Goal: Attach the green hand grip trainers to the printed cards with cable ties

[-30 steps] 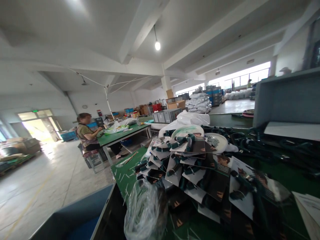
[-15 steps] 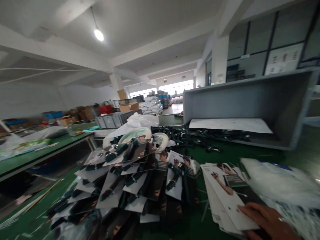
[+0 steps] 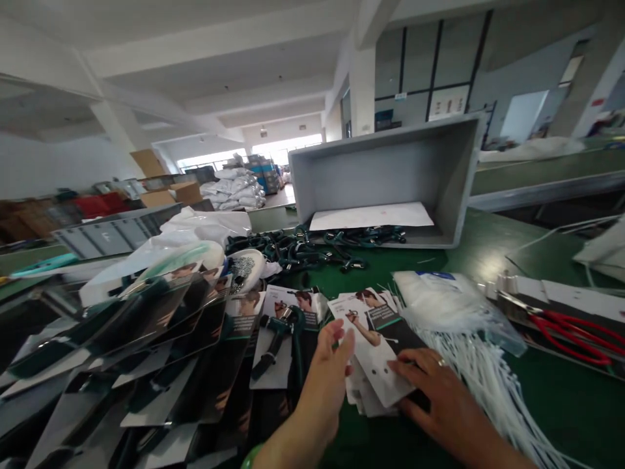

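A stack of printed cards (image 3: pixel 378 365) with punched holes lies on the green table. My right hand (image 3: pixel 434 397), with a ring on one finger, pinches the lower right edge of the top card. At the stack's left edge is my left hand (image 3: pixel 327 371), fingers apart and holding nothing. Just left of it, a card with a dark green tool (image 3: pixel 278 339) strapped on lies face up. Many more such carded tools (image 3: pixel 161 371) are piled at the left.
A grey crate (image 3: pixel 381 176) lies on its side behind loose green tools (image 3: pixel 293 251). White zip ties (image 3: pixel 488 378) in a plastic bag (image 3: pixel 434 299) and red-handled scissors (image 3: pixel 576 332) are at right. A bowl of small metal parts (image 3: pixel 244 268) stands behind the pile.
My left hand has come into view beside the card stack. My right hand still grips the top card. The view has turned right, showing the scissors and zip ties.
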{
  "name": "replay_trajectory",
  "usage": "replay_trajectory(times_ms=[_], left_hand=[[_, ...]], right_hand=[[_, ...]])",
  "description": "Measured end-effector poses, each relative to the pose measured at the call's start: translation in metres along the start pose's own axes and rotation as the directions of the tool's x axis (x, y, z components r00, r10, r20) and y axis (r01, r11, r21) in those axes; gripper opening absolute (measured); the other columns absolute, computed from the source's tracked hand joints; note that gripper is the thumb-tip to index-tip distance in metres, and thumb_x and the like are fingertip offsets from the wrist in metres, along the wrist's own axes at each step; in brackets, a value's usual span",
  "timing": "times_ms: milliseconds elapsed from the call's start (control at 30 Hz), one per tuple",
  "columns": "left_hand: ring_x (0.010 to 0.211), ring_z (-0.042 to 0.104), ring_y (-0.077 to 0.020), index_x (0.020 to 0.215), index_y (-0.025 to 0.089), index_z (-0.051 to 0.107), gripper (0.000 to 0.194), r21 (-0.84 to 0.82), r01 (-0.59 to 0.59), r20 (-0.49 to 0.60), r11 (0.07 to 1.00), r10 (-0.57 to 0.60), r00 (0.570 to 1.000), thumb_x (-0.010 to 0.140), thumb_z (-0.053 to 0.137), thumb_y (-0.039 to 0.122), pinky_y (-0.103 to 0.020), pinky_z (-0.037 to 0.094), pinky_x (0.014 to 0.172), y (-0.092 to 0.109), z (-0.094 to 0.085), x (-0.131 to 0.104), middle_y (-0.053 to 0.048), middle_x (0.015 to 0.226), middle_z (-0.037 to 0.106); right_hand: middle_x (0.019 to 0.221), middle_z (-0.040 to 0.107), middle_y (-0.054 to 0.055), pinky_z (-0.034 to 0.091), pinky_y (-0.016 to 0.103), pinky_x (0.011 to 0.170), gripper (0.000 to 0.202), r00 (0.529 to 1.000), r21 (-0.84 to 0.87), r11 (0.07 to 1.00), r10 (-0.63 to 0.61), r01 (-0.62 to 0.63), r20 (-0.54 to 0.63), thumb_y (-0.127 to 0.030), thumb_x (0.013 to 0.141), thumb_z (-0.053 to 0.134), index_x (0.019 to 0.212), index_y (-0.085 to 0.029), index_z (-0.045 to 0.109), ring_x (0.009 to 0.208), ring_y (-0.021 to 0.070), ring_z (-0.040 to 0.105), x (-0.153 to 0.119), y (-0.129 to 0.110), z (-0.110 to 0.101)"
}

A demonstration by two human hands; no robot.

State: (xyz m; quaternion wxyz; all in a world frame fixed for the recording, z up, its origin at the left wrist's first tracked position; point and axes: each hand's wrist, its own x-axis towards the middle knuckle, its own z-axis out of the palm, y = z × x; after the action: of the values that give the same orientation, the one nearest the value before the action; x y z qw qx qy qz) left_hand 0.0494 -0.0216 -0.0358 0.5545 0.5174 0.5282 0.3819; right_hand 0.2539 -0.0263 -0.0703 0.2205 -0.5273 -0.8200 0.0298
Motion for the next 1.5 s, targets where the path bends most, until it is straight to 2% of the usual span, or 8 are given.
replay_trajectory(times_ms=[167,333,533,767,967,1133,1367,1500], left_hand=[[0.087,0.061,-0.0198,0.128,0.014,0.033,0.065,-0.133,-0.018,-0.131,0.991,0.001,0.991,0.071,0.063,0.026,-0.026,0.047,0.070,-0.016,0.012,0.044,-0.010,0.098,0.064],[0.075,0.062,-0.0170,0.119,0.017,0.046,0.058,-0.099,-0.070,-0.123,0.993,0.058,0.991,0.066,0.067,0.022,-0.023,0.046,0.062,-0.029,0.005,0.051,-0.005,0.087,0.066],[0.057,0.054,-0.0096,0.122,0.017,0.047,0.056,-0.171,-0.061,-0.065,0.983,0.051,0.997,0.070,0.065,0.029,-0.017,0.038,0.047,-0.029,-0.002,0.048,0.001,0.070,0.061],[0.050,0.055,-0.0090,0.140,0.024,0.006,0.098,-0.192,0.105,0.210,0.976,-0.064,0.976,0.066,0.070,0.029,-0.014,0.032,0.039,-0.011,-0.010,0.030,0.000,0.071,0.064],[0.031,0.040,-0.0032,0.140,0.022,0.011,0.094,-0.123,0.131,0.318,0.984,-0.086,0.944,0.066,0.069,0.030,-0.013,0.020,0.034,0.000,-0.020,0.023,0.006,0.053,0.056],[0.029,0.029,-0.0011,0.138,0.021,0.018,0.091,-0.208,0.185,0.252,0.961,-0.130,0.959,0.064,0.070,0.032,-0.015,0.013,0.032,-0.008,-0.016,0.028,0.010,0.049,0.050],[0.032,0.030,-0.0017,0.127,0.012,0.038,0.069,-0.196,0.116,0.224,0.974,-0.070,0.972,0.067,0.064,0.032,-0.016,0.018,0.033,0.010,-0.011,0.018,0.007,0.052,0.051],[0.045,0.043,-0.0033,0.116,0.018,0.047,0.050,-0.041,-0.128,-0.013,0.991,0.127,0.992,0.071,0.062,0.033,-0.016,0.032,0.041,0.024,-0.007,0.002,0.000,0.080,0.059]], right_hand=[[0.102,0.061,0.009,0.049,0.040,0.081,0.036,0.992,0.052,0.997,-0.058,0.064,-0.108,-0.021,0.071,0.060,0.106,-0.022,0.063,0.096,0.0240,0.056,-0.001,-0.015,0.004],[0.104,0.061,0.008,0.050,0.036,0.081,0.039,0.995,0.138,0.985,-0.094,0.099,-0.039,-0.025,0.071,0.066,0.109,-0.022,0.061,0.096,0.0219,0.057,-0.002,-0.016,-0.001],[0.089,0.062,0.006,0.051,0.030,0.071,0.020,0.993,0.182,0.978,-0.091,0.105,-0.081,-0.025,0.087,0.047,0.094,-0.022,0.065,0.082,0.0162,0.059,0.000,0.003,-0.007],[0.082,0.059,0.006,0.048,0.030,0.064,0.022,0.986,0.059,0.993,-0.091,0.100,-0.142,-0.021,0.086,0.044,0.083,-0.020,0.065,0.074,0.0165,0.056,0.002,-0.007,-0.005],[0.081,0.060,0.007,0.046,0.033,0.063,0.025,0.969,-0.106,0.987,-0.143,0.124,-0.200,-0.010,0.080,0.044,0.083,-0.020,0.067,0.074,0.0192,0.055,0.003,-0.010,-0.006],[0.094,0.065,0.006,0.043,0.044,0.084,0.035,0.959,-0.235,0.961,-0.196,0.147,-0.202,-0.007,0.073,0.043,0.094,-0.021,0.066,0.090,0.0231,0.056,-0.006,-0.026,-0.014],[0.095,0.064,0.012,0.051,0.040,0.072,0.032,0.921,-0.364,0.916,-0.279,0.169,-0.273,-0.022,0.082,0.040,0.103,-0.013,0.062,0.087,0.0249,0.058,-0.011,-0.044,-0.012],[0.087,0.063,0.012,0.052,0.032,0.065,0.032,0.906,-0.320,0.940,-0.237,0.122,-0.351,-0.021,0.088,0.035,0.102,-0.012,0.062,0.080,0.0205,0.059,-0.004,-0.028,-0.010]])
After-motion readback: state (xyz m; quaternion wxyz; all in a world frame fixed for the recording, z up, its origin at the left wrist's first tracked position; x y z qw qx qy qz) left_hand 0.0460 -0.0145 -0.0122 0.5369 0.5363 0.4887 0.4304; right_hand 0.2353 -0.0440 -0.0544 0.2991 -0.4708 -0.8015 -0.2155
